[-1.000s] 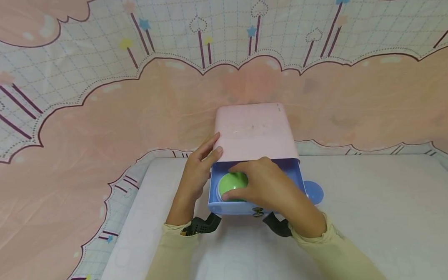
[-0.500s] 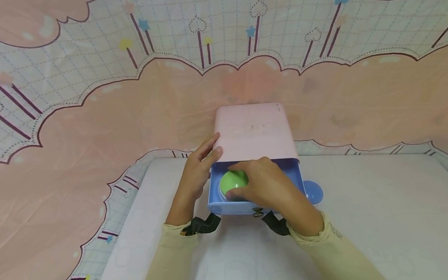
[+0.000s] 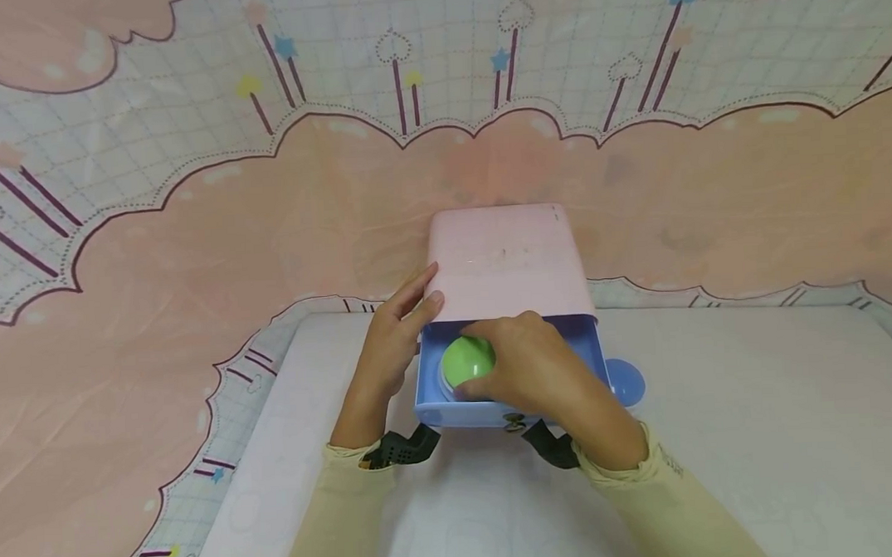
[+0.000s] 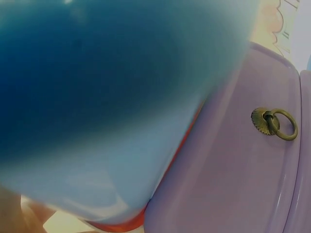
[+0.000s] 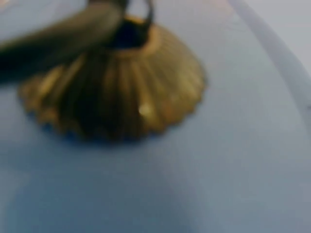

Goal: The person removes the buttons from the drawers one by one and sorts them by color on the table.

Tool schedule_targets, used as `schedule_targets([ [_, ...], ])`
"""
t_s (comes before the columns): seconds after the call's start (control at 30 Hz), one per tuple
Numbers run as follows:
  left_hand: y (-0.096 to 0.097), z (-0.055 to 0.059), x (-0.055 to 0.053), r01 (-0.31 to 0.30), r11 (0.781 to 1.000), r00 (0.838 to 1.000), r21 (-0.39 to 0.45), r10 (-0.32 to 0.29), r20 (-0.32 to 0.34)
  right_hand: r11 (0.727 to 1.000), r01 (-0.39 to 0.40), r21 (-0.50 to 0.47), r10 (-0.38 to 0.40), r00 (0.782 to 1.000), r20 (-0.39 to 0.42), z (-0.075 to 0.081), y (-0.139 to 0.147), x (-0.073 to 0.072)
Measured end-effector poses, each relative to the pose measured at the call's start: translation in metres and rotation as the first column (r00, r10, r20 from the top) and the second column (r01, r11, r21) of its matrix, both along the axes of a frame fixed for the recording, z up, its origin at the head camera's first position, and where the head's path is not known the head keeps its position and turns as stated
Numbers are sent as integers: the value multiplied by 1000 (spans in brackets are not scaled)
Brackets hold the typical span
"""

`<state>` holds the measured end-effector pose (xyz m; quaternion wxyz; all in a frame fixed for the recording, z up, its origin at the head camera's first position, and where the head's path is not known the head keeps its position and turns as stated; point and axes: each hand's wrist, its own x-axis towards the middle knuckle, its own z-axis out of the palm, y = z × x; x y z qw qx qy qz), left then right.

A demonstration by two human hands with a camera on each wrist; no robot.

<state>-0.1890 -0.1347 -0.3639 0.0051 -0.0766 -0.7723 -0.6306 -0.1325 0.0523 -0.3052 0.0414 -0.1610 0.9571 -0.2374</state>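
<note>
A small cabinet (image 3: 507,263) with a pink top stands on the white table. Its blue drawer (image 3: 455,413) is pulled out at the front. Inside the drawer, towards the left, sits a green ball (image 3: 466,361) with a pale rim below it. My right hand (image 3: 539,366) reaches in from above, thumb and fingers curled round the ball; its other fingers are hidden. My left hand (image 3: 394,335) rests against the cabinet's left side with fingers extended. The right wrist view is filled by the drawer's brass pull (image 5: 116,92), blurred and close.
A round blue object (image 3: 626,383) lies just right of the drawer. In the left wrist view, a purple drawer front (image 4: 223,160) with a brass ring pull (image 4: 284,125) sits beside the blue drawer. A patterned cloth (image 3: 324,226) hangs behind the table.
The green ball has shifted slightly to the right inside the drawer, within the right hand's thumb and fingers. The left hand and cabinet have stayed in place.
</note>
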Motion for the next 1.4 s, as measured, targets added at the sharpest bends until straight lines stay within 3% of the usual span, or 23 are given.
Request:
schedule_targets([
  [0.3, 1, 1, 2, -23, 999, 1000, -33, 24, 11, 999, 39, -4, -39, 999, -2, 4, 7, 3],
  [0.6, 2, 0, 1, -7, 1000, 1000, -12, 7, 14, 999, 36, -19, -36, 999, -13, 8, 20, 10],
  [0.93, 1, 1, 3, -19, 1000, 1000, -24, 19, 5, 998, 33, -53, -39, 992, -116, 12, 30, 19],
  [1.4, 3, 2, 3, -29, 999, 999, -36, 30, 14, 994, 102, -49, -110, 974, -200, 22, 50, 33],
])
